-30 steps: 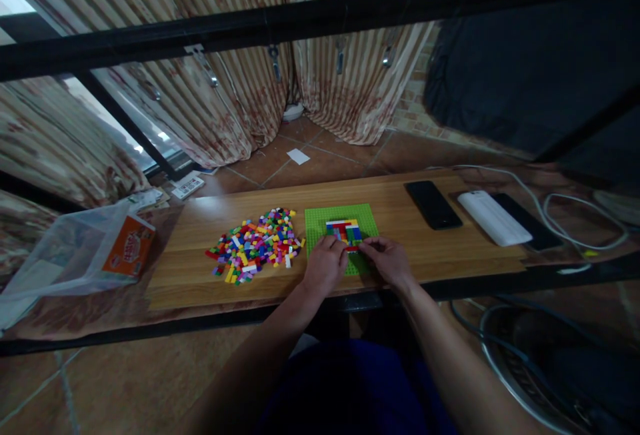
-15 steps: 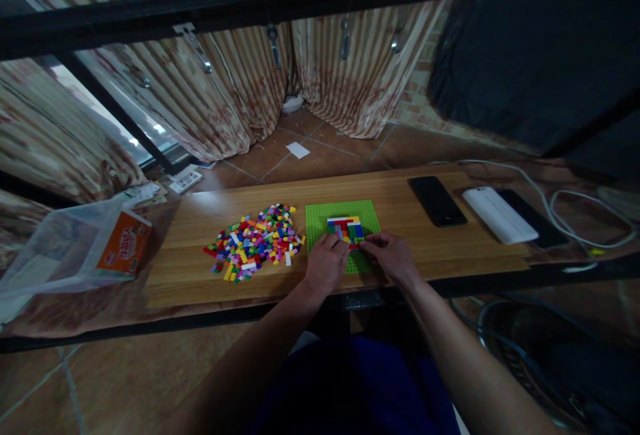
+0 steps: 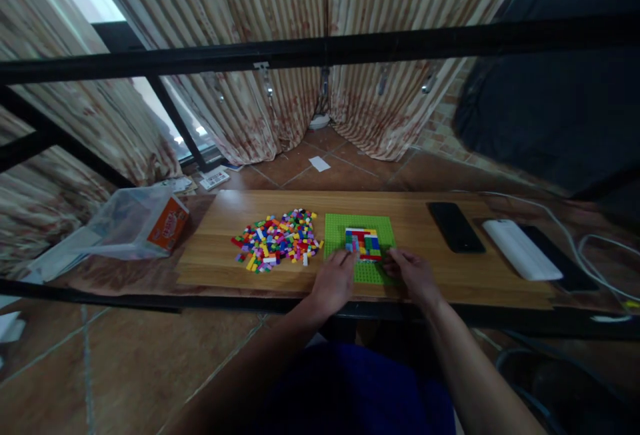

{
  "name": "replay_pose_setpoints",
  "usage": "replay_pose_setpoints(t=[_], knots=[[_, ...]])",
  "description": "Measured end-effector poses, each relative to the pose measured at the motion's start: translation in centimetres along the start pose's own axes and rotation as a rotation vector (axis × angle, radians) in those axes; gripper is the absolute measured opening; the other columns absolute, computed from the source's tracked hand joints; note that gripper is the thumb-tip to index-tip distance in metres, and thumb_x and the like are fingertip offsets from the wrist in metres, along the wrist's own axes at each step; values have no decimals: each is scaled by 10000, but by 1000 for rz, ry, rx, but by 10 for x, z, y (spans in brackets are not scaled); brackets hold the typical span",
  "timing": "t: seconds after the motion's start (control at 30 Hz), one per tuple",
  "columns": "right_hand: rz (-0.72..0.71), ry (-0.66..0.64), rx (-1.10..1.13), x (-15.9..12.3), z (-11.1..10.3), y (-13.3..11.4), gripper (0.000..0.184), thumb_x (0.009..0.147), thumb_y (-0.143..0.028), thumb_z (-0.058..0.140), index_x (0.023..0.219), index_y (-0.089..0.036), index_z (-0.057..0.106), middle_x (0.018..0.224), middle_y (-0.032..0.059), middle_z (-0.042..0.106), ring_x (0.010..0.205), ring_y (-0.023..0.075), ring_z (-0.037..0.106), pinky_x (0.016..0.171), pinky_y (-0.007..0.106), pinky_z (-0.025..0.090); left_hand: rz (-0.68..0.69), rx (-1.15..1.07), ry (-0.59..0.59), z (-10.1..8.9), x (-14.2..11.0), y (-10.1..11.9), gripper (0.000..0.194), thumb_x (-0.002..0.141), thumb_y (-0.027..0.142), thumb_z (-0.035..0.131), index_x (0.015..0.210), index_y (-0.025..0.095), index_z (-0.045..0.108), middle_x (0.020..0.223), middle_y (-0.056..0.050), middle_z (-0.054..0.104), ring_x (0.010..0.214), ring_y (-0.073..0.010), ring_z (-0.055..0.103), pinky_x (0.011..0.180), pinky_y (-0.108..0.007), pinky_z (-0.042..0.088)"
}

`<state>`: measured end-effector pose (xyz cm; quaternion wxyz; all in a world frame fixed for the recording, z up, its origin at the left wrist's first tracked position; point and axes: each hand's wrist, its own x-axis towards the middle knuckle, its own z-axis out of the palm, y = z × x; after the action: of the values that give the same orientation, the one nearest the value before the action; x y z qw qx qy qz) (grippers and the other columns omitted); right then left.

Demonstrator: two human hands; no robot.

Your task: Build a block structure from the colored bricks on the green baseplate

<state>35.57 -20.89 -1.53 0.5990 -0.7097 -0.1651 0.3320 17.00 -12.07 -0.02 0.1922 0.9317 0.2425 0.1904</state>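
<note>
A green baseplate point(image 3: 334, 228) lies flat on the wooden board, carrying a flat block of toy bricks point(image 3: 363, 243) in red, blue, yellow, white and green. My left hand point(image 3: 336, 280) rests over the plate's lower left part, fingers curled together at the block's near left corner; whatever they pinch is hidden. At the plate's right edge, my right hand point(image 3: 411, 274) has thumb and fingers drawn together, just right of the block and apart from it. Anything between those fingertips is too small to make out. A heap of loose bricks point(image 3: 280, 238) spreads left of the plate.
To the right lie a black phone point(image 3: 456, 227), a white power bank point(image 3: 520, 248) and a dark slab point(image 3: 560, 258), with a white cable point(image 3: 540, 205) behind. A clear plastic bin point(image 3: 135, 222) with an orange label stands left. A black rail point(image 3: 300, 54) crosses beyond the board.
The camera view has shifted, so the scene sits lower and further right. My right hand has drawn away from the brick block toward the plate's right edge; more of the block shows.
</note>
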Motion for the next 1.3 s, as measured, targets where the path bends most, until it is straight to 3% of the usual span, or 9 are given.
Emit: replay_pose_setpoints(t=[0.1,0.2,0.3,0.43,0.57,0.7,0.93,1.3], knots=[[-31,35,14,1,-5,0,410,634,-598,759,752,-209,700,670,54,695,558,192,617,531,337,530,-63,-63,42,-10,-30,-7,396,904,138,493,1286,225,550,1199,-86,623,1134,-206,579,1013,-378,505],[-156,170,-91,3,-20,-4,431,689,-599,695,795,-182,702,700,56,696,569,172,599,549,307,493,-153,-72,122,-20,-58,-21,325,893,133,501,1198,199,594,1133,-94,645,1090,-205,600,982,-371,520],[-296,263,-416,10,-44,-6,436,770,-586,593,781,-167,713,727,94,708,644,216,637,614,338,480,-264,-52,203,-32,-76,-39,297,879,119,505,1146,196,611,1093,-88,657,1057,-202,614,948,-364,532],[-385,313,-820,26,-70,6,479,837,-569,485,913,-169,738,855,165,728,755,288,657,671,400,466,-419,-29,309,-50,-87,-63,216,863,120,513,1028,199,628,1040,-75,665,982,-192,638,897,-352,543],[-518,298,-992,34,-74,23,514,869,-538,396,957,-156,728,990,186,720,798,297,650,699,423,477,-567,-21,437,-65,-95,-82,149,863,143,518,957,200,619,970,-62,670,916,-182,656,839,-325,551],[-637,321,-1035,33,-69,30,514,882,-523,358,945,-172,727,965,191,709,843,335,653,680,443,472,-658,12,485,-75,-106,-92,127,847,162,562,954,198,621,948,-57,671,892,-191,665,810,-327,556],[-637,314,-1062,28,-71,29,494,885,-513,359,975,-195,726,936,192,705,832,363,654,647,466,461,-568,100,443,-74,-93,-94,248,863,254,608,1105,202,627,1102,-88,643,1065,-223,626,923,-373,538],[-640,323,-1076,33,-75,35,479,876,-505,374,963,-190,724,949,180,701,836,340,648,667,444,470,-546,216,329,-67,-66,-99,196,859,220,606,1038,191,679,1084,-89,631,1057,-239,577,956,-414,478]])
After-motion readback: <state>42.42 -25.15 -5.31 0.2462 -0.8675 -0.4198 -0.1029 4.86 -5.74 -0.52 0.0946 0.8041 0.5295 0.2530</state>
